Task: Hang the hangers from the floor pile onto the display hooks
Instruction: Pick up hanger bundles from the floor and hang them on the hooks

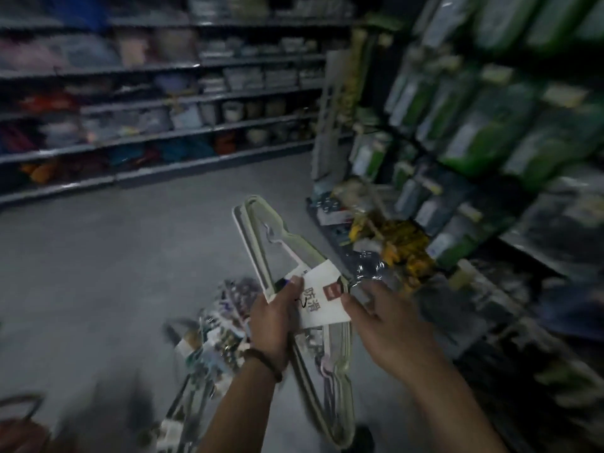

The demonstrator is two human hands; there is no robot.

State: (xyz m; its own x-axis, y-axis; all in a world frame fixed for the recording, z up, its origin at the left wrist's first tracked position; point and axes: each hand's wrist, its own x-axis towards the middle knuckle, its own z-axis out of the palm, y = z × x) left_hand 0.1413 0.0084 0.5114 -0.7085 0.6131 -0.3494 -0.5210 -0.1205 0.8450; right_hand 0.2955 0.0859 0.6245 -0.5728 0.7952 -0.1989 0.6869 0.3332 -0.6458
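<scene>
Hanger bundle (277,243): pale hangers banded together by a white paper label (322,297), held in the air in front of the person, above the floor (114,256).
Long axis: runs from low near the person's body up and away, leaning a little to the left; the label wraps its middle.
Left hand (274,325): fingers curled round the bundle at the label's left edge, carrying it; a dark wristband (264,359) sits at the wrist.
Right hand (389,328): just beside the label's right edge, thumb meeting the paper, fingers spread and loose, not curled round anything.
Hands relative to each other: close, one on either side of the label, only the left one gripping.
Floor pile (212,338): more hangers, blurred, low and to the left, behind the left hand.
Display rack (490,125): to the right of the bundle, hung with green packets; its hooks are too blurred to pick out.
Key relation: the rack lies to the right, so the right hand is the nearer; likely the bundle must swing rightward and turn hook-first.
Hanger hooks: their position on the bundle cannot be told.
Far shelves (163,103): stocked, across the aisle, well apart.
</scene>
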